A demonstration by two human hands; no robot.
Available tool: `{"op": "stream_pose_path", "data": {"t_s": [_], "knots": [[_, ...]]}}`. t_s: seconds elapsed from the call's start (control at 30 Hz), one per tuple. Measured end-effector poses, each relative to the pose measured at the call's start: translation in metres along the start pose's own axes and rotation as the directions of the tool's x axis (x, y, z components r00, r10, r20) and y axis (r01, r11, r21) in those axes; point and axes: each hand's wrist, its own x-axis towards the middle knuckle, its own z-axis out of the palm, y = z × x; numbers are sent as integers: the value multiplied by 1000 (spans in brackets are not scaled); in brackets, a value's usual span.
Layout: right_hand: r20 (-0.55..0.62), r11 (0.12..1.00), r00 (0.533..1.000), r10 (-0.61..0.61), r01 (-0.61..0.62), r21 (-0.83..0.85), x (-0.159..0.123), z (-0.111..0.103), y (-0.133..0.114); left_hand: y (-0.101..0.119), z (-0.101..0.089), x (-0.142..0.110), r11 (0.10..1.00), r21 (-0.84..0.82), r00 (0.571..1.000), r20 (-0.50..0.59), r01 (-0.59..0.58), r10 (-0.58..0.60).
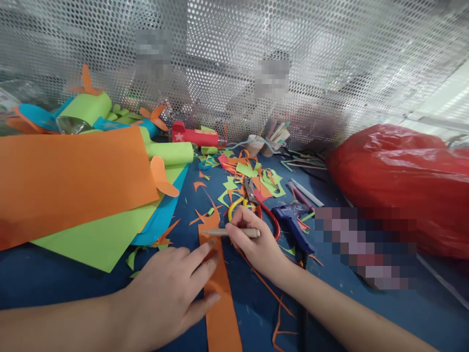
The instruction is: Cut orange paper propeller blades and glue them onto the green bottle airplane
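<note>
My right hand (pixel 254 244) is closed around a thin beige pen (pixel 252 233). The pen lies nearly level, its tip pointing left over the upper end of an orange paper strip (pixel 222 322). Across that strip rest the fingers of my left hand (pixel 176 281), stretched out with the palm down, pressing on the paper just below the pen. Scissors (pixel 250 190) with red and yellow handles lie right behind my right hand. Beside them is a dark blue glue gun (pixel 293 220).
Large orange sheets (pixel 76 181) overlap green and blue paper at left. Behind them stand paper-wrapped bottle models, one a red tube (pixel 198 137). Paper scraps (pixel 249 168) litter the blue table (pixel 256 313). Cups (pixel 254 145) hold sticks. A red plastic bag (pixel 399 190) bulges at right, before a perforated metal screen (pixel 227 63).
</note>
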Motion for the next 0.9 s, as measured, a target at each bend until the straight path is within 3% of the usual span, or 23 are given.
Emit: {"op": "stream_pose_path", "data": {"t_s": [0.3,0.6,0.9], "knots": [[35,1000,999,-24,24,-16,-1,-1,0,0,-1,0,1000,1,1000,-22,-14,14],[57,998,998,-38,41,-51,-2,-1,0,1,-3,0,1000,16,1000,24,-15,14],[10,991,998,-57,58,-123,-2,0,0,1,2,-1,999,44,1000,21,-2,1]]}}
